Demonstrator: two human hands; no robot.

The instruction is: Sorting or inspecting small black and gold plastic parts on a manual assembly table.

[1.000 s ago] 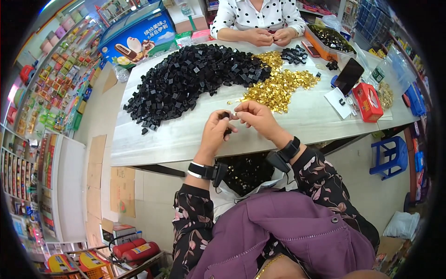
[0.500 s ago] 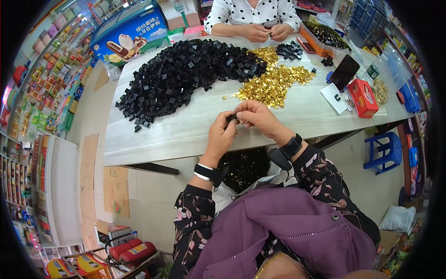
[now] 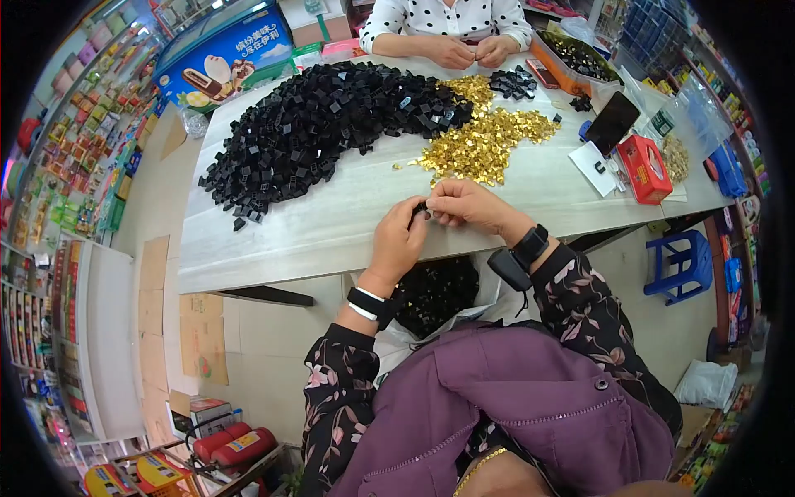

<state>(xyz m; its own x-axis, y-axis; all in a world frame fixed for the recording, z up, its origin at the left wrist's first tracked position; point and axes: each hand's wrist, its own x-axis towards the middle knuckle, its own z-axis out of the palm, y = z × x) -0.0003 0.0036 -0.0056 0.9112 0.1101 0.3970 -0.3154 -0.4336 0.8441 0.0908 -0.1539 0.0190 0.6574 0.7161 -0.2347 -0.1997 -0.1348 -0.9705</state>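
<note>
My left hand (image 3: 399, 242) pinches a small black plastic piece (image 3: 421, 209) above the front edge of the table (image 3: 273, 253). Beside it, the thumb and fingers of my right hand (image 3: 470, 207) are pressed together close to the piece; whatever they hold is hidden. Just beyond my hands lies a spread of small shiny gold pieces (image 3: 470, 153). A large heap of black square plastic pieces (image 3: 306, 124) covers the table's far left and middle. Below the table edge, an open white bag (image 3: 489, 286) contains many black pieces with gold bits (image 3: 437, 298).
Across the table, a person's hands (image 3: 472, 54) work near a small black pile (image 3: 513, 84). At the right are an orange tub (image 3: 553, 73), a phone on a stand (image 3: 613, 123) and a red box (image 3: 646, 170). A blue stool (image 3: 679, 265) stands on the floor.
The view has shifted slightly. My right fingers have drawn a little away from the black piece, which stays in my left hand. The other person's hands have moved a bit left.
</note>
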